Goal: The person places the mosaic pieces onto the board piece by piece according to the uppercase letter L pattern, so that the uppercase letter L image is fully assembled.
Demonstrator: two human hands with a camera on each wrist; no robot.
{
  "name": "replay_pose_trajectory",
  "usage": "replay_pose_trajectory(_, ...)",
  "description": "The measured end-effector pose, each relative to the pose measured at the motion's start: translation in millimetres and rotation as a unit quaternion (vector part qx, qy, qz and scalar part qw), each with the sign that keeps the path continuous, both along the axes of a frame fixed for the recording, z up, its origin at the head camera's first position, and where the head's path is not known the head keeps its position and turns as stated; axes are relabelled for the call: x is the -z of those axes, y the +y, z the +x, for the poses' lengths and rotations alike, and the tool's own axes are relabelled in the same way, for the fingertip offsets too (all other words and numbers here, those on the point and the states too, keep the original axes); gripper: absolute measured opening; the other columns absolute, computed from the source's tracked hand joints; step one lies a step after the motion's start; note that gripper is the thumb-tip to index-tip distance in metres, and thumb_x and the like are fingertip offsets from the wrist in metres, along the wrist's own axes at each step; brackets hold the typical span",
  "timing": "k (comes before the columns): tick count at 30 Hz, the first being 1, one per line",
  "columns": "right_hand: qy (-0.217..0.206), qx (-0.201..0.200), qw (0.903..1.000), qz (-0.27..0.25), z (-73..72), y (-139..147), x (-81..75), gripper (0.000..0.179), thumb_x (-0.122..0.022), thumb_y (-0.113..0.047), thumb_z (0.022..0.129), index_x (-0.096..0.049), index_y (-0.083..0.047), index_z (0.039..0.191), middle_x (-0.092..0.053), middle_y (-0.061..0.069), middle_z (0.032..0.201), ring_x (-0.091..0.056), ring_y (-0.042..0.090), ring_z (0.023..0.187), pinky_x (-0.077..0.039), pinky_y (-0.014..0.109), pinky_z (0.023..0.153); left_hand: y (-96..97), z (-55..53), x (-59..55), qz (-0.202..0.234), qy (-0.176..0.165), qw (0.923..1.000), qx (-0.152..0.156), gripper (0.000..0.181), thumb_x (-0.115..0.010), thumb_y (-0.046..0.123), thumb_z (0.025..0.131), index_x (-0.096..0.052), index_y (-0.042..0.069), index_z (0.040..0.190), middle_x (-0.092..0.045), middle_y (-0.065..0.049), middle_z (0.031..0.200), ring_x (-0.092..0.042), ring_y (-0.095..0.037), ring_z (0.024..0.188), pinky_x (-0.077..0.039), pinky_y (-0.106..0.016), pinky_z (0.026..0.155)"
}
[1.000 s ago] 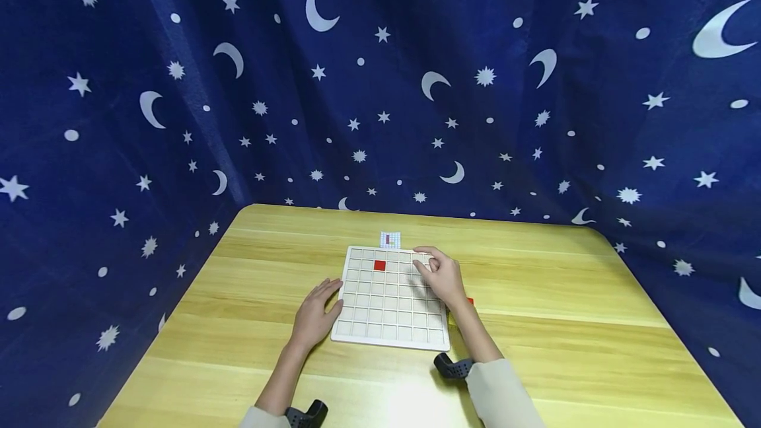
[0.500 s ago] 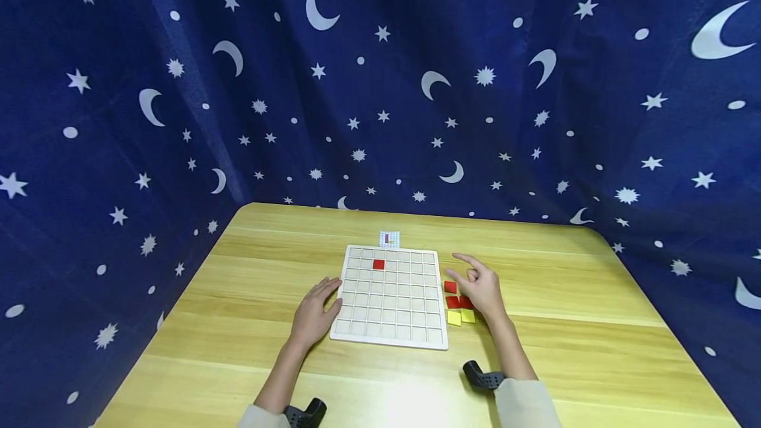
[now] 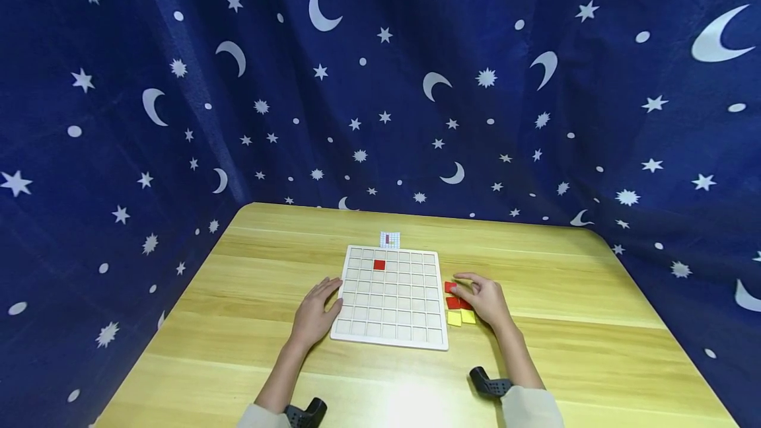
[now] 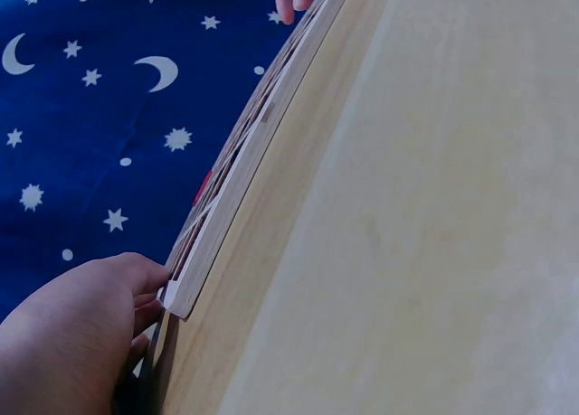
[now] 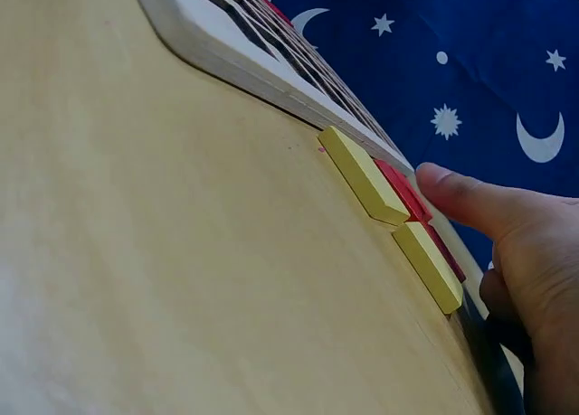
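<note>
A white grid board (image 3: 389, 342) lies on the table with one red tile (image 3: 379, 265) in a cell near its far side. At the board's left edge rests my left hand (image 3: 313, 319), fingers extended; in the left wrist view this hand (image 4: 77, 334) touches the board's edge. My right hand (image 3: 489, 302) is over the loose tiles right of the board. Its thumb is at the farthest loose red tile (image 3: 449, 287), with the index finger just beyond it. The right wrist view shows the thumb (image 5: 461, 196) stretched out; the other fingers are mostly hidden.
Nearer me than that tile lie more red tiles (image 3: 453, 303) and two yellow tiles (image 3: 454, 318), close to the board's right edge. A small printed grid card (image 3: 390, 240) touches the board's far edge. A dark blue star-patterned curtain (image 3: 380, 84) stands behind the table (image 3: 535, 269).
My right hand has moved from above the board to the loose tiles on its right, then down to the far red tile. Thumb and index finger have drawn nearer each other. My left hand stays put.
</note>
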State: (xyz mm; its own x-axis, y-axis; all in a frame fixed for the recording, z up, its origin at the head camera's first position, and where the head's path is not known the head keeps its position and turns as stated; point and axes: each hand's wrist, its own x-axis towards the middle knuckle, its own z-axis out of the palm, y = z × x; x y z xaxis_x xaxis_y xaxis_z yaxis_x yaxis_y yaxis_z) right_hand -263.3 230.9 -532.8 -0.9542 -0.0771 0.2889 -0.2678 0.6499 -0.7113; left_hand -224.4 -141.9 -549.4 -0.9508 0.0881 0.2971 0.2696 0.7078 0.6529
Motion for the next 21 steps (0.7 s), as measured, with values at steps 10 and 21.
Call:
replay_pose_trajectory(10,0.011,0.001,0.9983,0.056,-1.2,0.4,0.8,0.029,-0.074,-0.030,0.078,-0.071,-0.011,0.099,-0.033,-0.007,0.048,-0.023,0.006,0.044,-0.020,0.022,0.040,0.1,-0.2,-0.9,-0.003,0.009,0.9999,0.004,0.038,-0.061,0.021,0.089,-0.058,0.008,0.124,-0.053,-0.006,0.130,-0.040,-0.025,0.127,-0.026,-0.040,0.110)
replay_pose_trajectory(21,-0.001,-0.009,0.9969,0.078,-2.2,0.2,-4.5,0.035,-0.076,-0.030,0.075,-0.070,-0.010,0.103,-0.030,-0.008,0.049,-0.022,0.006,0.046,-0.017,0.022,0.043,0.2,0.1,-1.6,-0.002,0.007,1.0000,0.002,0.038,-0.060,0.022,0.089,-0.058,0.008,0.124,-0.053,-0.005,0.130,-0.040,-0.025,0.127,-0.026,-0.041,0.109)
